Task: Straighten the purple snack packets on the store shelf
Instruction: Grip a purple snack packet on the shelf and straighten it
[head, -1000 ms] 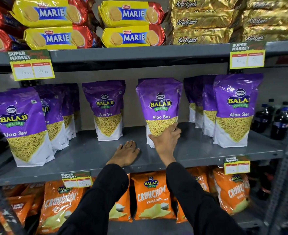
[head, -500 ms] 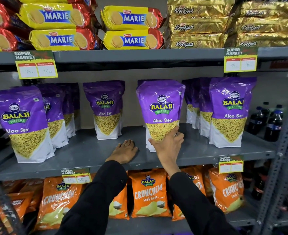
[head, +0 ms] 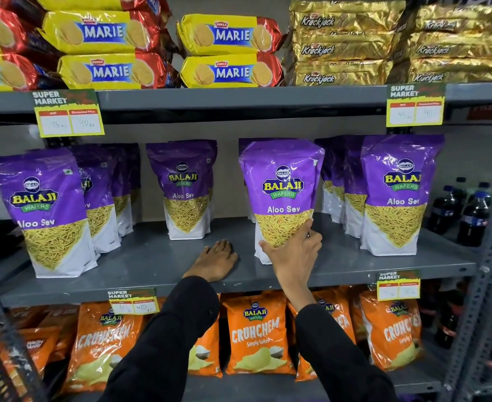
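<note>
Purple Balaji Aloo Sev packets stand in rows on the grey middle shelf point(head: 152, 262). My right hand point(head: 294, 256) grips the lower front of the centre packet point(head: 281, 187), which stands upright near the shelf's front, ahead of another packet behind it. My left hand point(head: 214, 261) lies flat, palm down, on the bare shelf just left of that packet, holding nothing. A single packet point(head: 185, 187) stands further back to the left. A row of packets point(head: 44, 210) fills the far left and another row point(head: 395, 192) the right.
Marie biscuit packs point(head: 230, 50) and gold Krackjack packs point(head: 343, 44) lie on the shelf above. Orange Crunchem bags point(head: 256, 332) fill the shelf below. Dark soda bottles point(head: 471, 213) stand at the far right. Yellow price tags point(head: 69, 114) hang from the shelf edges.
My right hand has closed further around the centre packet's base and drawn it forward and slightly right. My left hand has stayed flat on the shelf.
</note>
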### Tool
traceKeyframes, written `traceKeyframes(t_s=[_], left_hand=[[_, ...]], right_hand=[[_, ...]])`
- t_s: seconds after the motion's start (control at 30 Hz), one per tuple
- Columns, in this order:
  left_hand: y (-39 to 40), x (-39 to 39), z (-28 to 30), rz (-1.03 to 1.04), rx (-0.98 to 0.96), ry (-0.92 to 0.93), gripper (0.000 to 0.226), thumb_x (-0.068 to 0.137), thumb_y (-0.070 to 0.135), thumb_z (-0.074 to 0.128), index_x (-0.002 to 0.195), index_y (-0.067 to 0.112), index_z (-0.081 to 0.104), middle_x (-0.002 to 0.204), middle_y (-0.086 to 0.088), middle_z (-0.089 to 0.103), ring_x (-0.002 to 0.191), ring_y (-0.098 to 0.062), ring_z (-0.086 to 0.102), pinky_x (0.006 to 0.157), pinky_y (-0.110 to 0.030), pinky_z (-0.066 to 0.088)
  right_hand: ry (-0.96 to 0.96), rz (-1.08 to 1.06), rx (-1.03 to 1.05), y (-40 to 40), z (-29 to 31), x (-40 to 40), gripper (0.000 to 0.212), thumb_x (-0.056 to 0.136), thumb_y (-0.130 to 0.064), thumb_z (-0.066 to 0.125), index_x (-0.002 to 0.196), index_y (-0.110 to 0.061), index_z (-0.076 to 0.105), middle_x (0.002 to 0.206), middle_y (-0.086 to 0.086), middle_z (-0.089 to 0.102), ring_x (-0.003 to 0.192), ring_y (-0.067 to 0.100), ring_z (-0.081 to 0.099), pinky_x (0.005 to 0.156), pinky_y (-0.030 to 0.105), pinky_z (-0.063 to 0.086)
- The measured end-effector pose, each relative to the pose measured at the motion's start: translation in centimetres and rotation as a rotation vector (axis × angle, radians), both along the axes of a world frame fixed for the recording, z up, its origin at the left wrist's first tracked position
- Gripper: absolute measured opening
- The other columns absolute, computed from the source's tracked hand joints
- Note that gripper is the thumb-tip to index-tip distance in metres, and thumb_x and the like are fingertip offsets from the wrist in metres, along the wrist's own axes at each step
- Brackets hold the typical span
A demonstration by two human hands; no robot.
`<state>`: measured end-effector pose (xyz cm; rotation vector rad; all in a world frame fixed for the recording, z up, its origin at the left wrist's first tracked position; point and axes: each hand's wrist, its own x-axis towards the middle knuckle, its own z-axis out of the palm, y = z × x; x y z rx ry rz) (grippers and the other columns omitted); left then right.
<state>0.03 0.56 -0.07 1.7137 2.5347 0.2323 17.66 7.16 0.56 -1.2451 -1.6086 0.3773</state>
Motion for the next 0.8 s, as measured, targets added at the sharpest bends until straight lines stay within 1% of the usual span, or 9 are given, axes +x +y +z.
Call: traceKeyframes(t_s=[0.2, 0.4, 0.53, 0.67, 0.8], left_hand=[[0.04, -0.11, -0.23, -0.008, 0.027, 0.019, 0.058, 0.105, 0.038, 0.021, 0.155, 0.008, 0.02, 0.167, -0.01, 0.015, 0.155, -0.023, 0.012, 0.124, -0.046, 0.011], [-0.03, -0.1, -0.25, -0.008, 0.042, 0.022, 0.055, 0.105, 0.038, 0.023, 0.152, 0.009, 0.026, 0.165, -0.011, 0.021, 0.154, -0.023, 0.016, 0.123, -0.047, 0.014], [-0.14, 0.23, -0.1, -0.007, 0.038, 0.029, 0.056, 0.105, 0.038, 0.022, 0.152, 0.008, 0.025, 0.165, -0.011, 0.02, 0.154, -0.023, 0.016, 0.123, -0.046, 0.014], [-0.25, 0.26, 0.01, -0.007, 0.03, 0.023, 0.057, 0.105, 0.038, 0.022, 0.153, 0.008, 0.023, 0.166, -0.011, 0.019, 0.154, -0.024, 0.015, 0.124, -0.047, 0.013], [-0.32, 0.24, 0.0, -0.003, 0.042, 0.019, 0.055, 0.105, 0.038, 0.022, 0.151, 0.009, 0.028, 0.164, -0.011, 0.023, 0.153, -0.024, 0.019, 0.123, -0.047, 0.015]], right_hand=[[-0.009, -0.018, 0.025, -0.17, -0.13, 0.22, 0.129, 0.056, -0.066, 0.084, 0.152, -0.011, 0.018, 0.125, 0.017, 0.043, 0.114, 0.031, 0.045, 0.094, 0.042, 0.047], [-0.027, -0.015, 0.039, -0.35, -0.23, 0.05, 0.13, 0.056, -0.072, 0.08, 0.152, -0.012, 0.018, 0.124, 0.015, 0.041, 0.112, 0.029, 0.046, 0.093, 0.041, 0.047], [-0.027, -0.005, 0.071, -0.29, -0.44, 0.14, 0.132, 0.055, -0.075, 0.079, 0.153, -0.012, 0.017, 0.123, 0.015, 0.041, 0.111, 0.029, 0.046, 0.093, 0.042, 0.047], [-0.012, 0.001, 0.079, -0.29, -0.59, 0.15, 0.13, 0.056, -0.075, 0.078, 0.153, -0.013, 0.018, 0.126, 0.016, 0.041, 0.114, 0.03, 0.045, 0.095, 0.043, 0.046], [-0.008, 0.0, 0.079, -0.39, -0.79, 0.06, 0.129, 0.057, -0.077, 0.076, 0.153, -0.012, 0.019, 0.129, 0.016, 0.041, 0.116, 0.03, 0.045, 0.095, 0.043, 0.047]])
